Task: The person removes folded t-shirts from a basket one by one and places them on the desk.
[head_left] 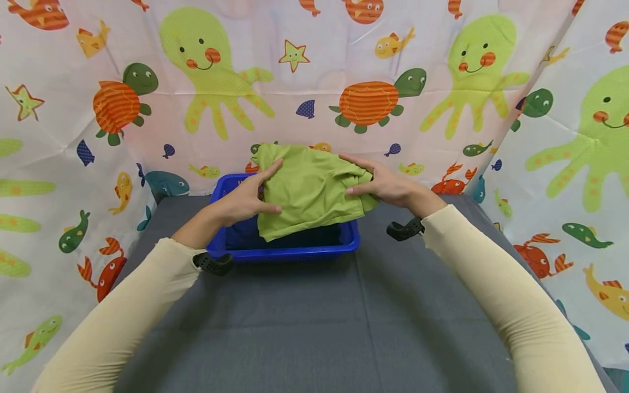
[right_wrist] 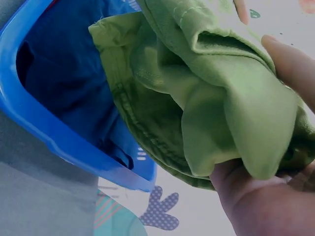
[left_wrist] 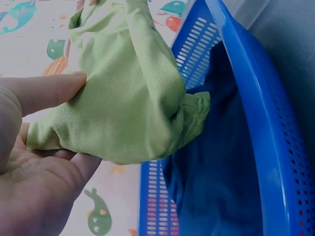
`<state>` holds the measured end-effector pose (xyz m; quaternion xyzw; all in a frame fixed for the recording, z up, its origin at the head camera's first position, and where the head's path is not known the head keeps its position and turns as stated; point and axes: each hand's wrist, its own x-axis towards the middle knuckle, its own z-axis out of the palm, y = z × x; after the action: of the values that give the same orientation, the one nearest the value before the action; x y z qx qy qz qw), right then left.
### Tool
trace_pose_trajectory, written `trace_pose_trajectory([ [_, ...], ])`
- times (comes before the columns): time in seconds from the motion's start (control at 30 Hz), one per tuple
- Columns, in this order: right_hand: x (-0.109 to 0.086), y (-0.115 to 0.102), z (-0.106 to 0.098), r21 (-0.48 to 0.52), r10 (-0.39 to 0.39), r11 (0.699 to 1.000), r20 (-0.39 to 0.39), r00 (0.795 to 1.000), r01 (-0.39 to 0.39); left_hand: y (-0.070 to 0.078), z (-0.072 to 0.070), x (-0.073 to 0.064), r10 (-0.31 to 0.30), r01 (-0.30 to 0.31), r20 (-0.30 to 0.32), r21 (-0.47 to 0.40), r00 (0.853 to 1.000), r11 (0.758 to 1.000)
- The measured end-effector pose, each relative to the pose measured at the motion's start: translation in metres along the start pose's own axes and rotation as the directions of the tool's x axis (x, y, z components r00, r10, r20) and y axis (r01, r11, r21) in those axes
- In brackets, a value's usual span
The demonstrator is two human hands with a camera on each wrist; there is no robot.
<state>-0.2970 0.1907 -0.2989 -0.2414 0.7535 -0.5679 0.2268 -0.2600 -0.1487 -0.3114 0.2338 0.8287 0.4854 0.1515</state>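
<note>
Both hands hold the green shirt (head_left: 307, 188) right above the blue basket (head_left: 290, 251): left hand (head_left: 245, 199) and right hand (head_left: 388, 185) each grip a side.

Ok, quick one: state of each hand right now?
Left hand: grips the left side of the folded green cloth garment above the blue plastic basket.
Right hand: grips its right side.

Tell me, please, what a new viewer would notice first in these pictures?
First, the folded green garment in the middle, held above the blue basket by the left hand and the right hand, one on each side. Next, the bright sea-animal curtain behind and beside the grey table. A dark blue cloth lies inside the basket.
</note>
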Motion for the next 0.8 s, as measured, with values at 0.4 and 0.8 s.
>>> trace_pose_trajectory([
  [0.4,-0.020,-0.012,-0.027,-0.050,0.030,0.998,-0.045,0.999,-0.033,0.020,0.014,0.016,0.064,-0.062,0.009,-0.111,0.998,0.992],
  [0.8,-0.045,-0.012,-0.055,-0.075,0.086,0.993,-0.062,0.994,-0.091,0.034,0.037,0.040,0.110,-0.106,0.020,-0.155,0.994,0.982],
])
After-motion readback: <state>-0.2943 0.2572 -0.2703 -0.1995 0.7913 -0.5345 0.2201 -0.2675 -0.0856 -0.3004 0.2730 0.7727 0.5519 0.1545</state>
